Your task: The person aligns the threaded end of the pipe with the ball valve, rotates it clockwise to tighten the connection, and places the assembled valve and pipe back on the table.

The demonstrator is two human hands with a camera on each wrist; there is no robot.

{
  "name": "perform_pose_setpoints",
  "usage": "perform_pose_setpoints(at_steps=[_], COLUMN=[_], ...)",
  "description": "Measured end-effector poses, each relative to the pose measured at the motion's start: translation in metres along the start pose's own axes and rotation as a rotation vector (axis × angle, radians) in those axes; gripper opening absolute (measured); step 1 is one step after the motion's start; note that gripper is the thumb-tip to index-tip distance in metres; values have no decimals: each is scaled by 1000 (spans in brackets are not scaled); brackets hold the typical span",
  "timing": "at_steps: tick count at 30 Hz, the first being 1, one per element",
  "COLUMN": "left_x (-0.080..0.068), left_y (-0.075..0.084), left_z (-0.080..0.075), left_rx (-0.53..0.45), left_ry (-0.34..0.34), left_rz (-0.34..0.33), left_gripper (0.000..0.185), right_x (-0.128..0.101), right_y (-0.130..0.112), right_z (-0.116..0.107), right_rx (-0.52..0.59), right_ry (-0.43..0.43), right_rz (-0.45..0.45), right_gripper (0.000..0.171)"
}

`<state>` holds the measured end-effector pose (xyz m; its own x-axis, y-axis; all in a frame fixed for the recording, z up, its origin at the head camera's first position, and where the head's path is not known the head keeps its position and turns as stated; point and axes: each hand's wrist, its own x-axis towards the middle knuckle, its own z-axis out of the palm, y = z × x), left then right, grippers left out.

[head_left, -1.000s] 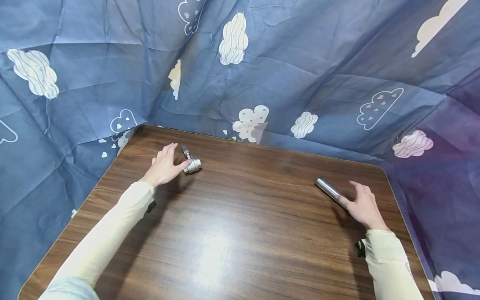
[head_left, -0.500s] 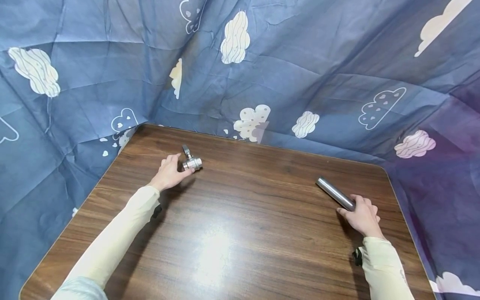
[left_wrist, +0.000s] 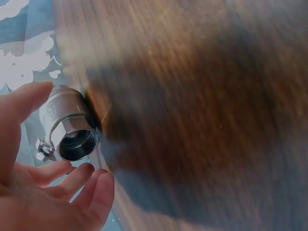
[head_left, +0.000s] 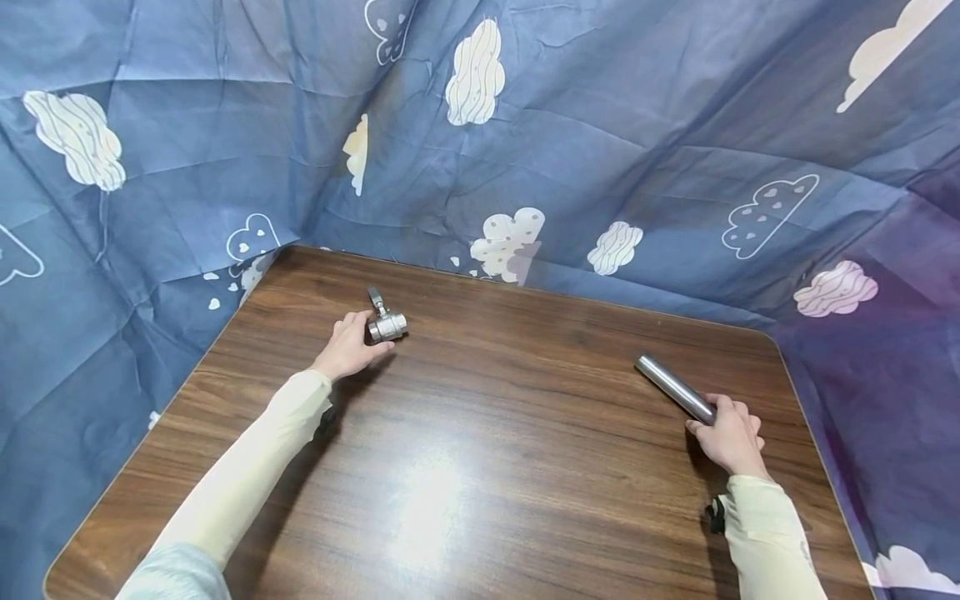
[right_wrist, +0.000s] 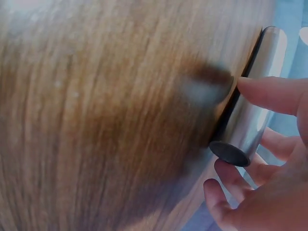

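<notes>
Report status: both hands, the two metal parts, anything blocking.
Left hand fingers curled round valve fitting on table. Right hand grips near end of steel tube. Nothing lies between the parts.

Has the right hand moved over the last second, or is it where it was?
Yes. The right hand has closed round the near end of the metal tube, shifting slightly toward the table's near edge; the tube itself has barely moved.

A makeshift recording booth: cloud-print cloth (head_left: 600, 142) draped around a wooden table (head_left: 487, 467)
</notes>
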<state>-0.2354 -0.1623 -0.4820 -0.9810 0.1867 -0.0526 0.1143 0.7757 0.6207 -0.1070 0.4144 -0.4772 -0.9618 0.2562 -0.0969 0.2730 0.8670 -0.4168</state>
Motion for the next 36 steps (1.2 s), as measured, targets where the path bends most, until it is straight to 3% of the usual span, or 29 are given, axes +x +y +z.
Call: perform_pose_setpoints(at_steps=[20,36], left_x=[6,12], left_y=[5,2], left_z=[8,9], left_rx=[-18,-48], left_ry=[-8,-2], left_rz=[-41,-35], left_gripper=[71,64], right_x=[0,-2], right_y=[2,2], right_z=[1,3], right_rx=[-18,-14], right_ry=[-4,22], right_rz=[-6,-4], right_gripper=[53,52])
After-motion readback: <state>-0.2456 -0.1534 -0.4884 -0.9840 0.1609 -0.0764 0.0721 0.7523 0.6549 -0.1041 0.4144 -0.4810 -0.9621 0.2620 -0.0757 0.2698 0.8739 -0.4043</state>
